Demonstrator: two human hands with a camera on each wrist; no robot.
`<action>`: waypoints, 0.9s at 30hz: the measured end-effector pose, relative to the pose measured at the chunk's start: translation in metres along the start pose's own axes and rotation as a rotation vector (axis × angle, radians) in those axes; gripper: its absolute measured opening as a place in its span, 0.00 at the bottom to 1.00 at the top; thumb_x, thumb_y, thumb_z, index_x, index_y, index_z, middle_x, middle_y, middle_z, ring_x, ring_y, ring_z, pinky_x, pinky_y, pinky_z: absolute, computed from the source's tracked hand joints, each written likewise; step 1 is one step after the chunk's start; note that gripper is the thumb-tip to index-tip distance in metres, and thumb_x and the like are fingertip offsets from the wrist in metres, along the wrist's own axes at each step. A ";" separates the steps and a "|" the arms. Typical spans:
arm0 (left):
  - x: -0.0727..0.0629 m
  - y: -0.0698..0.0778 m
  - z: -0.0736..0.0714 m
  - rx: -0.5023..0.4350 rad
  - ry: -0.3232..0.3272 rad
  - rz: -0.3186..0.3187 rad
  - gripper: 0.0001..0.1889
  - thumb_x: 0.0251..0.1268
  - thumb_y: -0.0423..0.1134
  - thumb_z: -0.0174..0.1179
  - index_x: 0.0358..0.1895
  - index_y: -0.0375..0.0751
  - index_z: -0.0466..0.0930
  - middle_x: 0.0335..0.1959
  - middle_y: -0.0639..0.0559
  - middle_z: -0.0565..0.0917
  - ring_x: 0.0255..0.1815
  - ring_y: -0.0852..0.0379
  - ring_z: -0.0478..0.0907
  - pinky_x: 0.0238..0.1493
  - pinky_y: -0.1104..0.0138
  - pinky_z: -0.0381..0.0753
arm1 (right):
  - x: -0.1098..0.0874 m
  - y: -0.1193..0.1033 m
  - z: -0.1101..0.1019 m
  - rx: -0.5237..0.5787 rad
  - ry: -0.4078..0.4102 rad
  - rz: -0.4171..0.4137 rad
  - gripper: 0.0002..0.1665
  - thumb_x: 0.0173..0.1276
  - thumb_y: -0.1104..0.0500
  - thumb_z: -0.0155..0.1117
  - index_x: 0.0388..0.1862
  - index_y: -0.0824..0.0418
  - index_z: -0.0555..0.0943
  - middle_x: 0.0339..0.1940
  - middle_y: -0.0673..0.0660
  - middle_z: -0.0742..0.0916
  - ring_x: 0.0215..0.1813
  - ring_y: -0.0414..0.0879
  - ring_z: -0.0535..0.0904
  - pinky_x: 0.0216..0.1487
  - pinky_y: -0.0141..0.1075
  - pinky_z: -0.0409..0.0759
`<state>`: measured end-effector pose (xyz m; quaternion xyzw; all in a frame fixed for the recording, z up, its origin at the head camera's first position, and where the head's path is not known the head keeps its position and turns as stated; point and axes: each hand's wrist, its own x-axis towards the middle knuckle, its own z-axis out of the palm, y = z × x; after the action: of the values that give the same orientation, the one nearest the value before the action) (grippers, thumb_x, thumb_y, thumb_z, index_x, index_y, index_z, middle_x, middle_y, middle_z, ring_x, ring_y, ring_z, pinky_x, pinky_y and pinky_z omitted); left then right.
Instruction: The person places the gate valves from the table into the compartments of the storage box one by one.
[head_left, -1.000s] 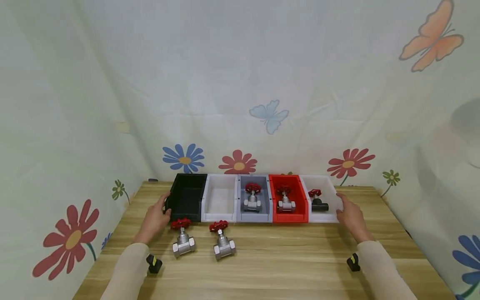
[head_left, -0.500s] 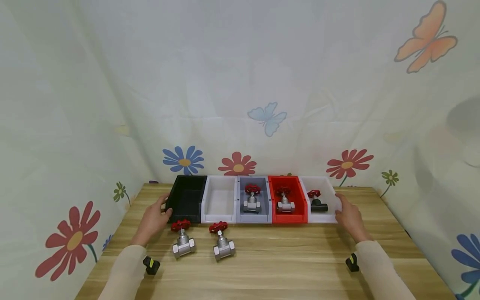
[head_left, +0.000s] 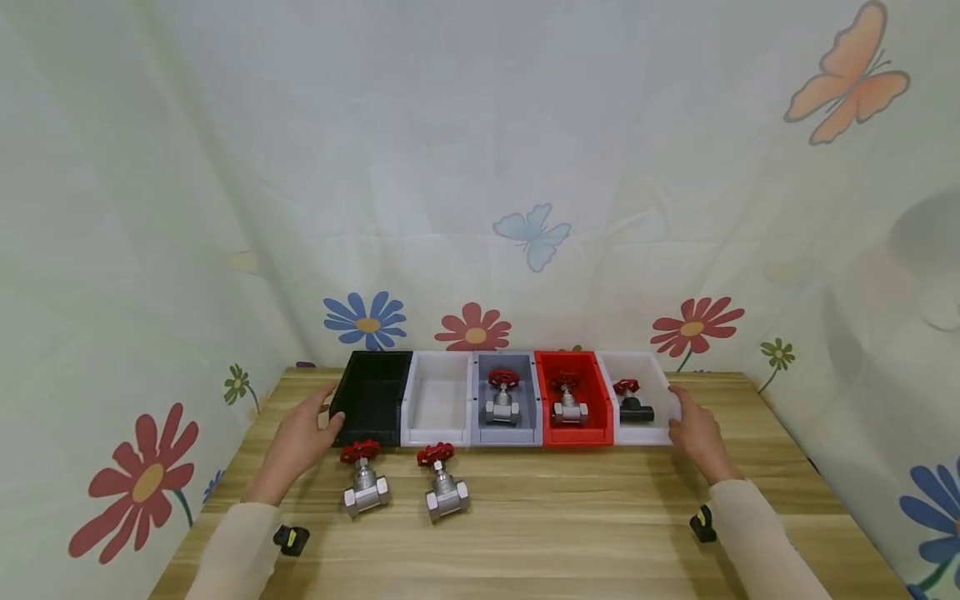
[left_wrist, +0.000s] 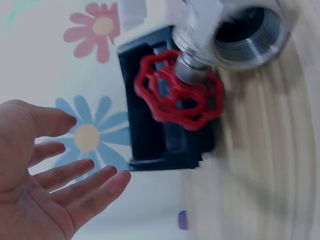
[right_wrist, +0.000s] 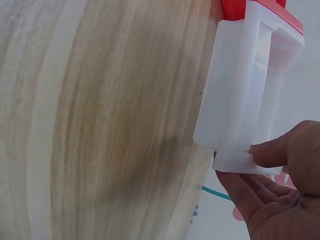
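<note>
At the right end of the bin row, my right hand [head_left: 697, 433] pinches the side wall of a white bin [right_wrist: 235, 110], thumb over the rim and fingers outside. A small black valve with a red handle [head_left: 636, 412] lies in that bin. My left hand [head_left: 296, 442] is beside the black bin [head_left: 371, 408] at the left end. In the left wrist view its fingers [left_wrist: 85, 192] are spread and relaxed, apart from the bin. Two steel gate valves with red handwheels lie on the table in front: the left valve [head_left: 366, 487] and the right valve [head_left: 446, 493].
Between the end bins stand another white bin [head_left: 438, 436], a grey bin [head_left: 507, 436] and a red bin [head_left: 577, 437]. A steel valve [head_left: 502, 407] lies in the grey one, another valve [head_left: 570, 410] in the red one. A flowered curtain [head_left: 420, 167] rises behind the wooden table [head_left: 570, 533].
My left hand has shifted slightly, its wrist swinging left beside the black bin. The right hand keeps its place on the white bin. Bins and valves stay put.
</note>
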<state>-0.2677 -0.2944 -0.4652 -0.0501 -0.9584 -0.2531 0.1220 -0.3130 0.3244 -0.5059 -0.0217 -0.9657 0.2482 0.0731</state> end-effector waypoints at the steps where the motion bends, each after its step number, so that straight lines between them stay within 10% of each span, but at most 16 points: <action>1: -0.001 0.004 -0.002 0.008 -0.004 0.006 0.32 0.70 0.40 0.56 0.74 0.37 0.60 0.70 0.31 0.69 0.60 0.32 0.76 0.57 0.39 0.74 | 0.000 0.000 0.000 0.000 0.002 -0.001 0.36 0.64 0.70 0.57 0.71 0.69 0.61 0.55 0.81 0.78 0.48 0.70 0.79 0.46 0.60 0.77; 27: -0.032 0.088 0.002 0.077 -0.047 0.176 0.33 0.66 0.44 0.63 0.73 0.47 0.64 0.71 0.41 0.71 0.67 0.38 0.73 0.61 0.46 0.76 | 0.001 0.002 0.003 0.018 0.019 -0.004 0.35 0.65 0.70 0.56 0.71 0.68 0.61 0.57 0.81 0.77 0.51 0.73 0.78 0.48 0.62 0.76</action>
<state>-0.2234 -0.2185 -0.4333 -0.1351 -0.9620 -0.2030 0.1231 -0.3148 0.3250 -0.5091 -0.0216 -0.9627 0.2567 0.0829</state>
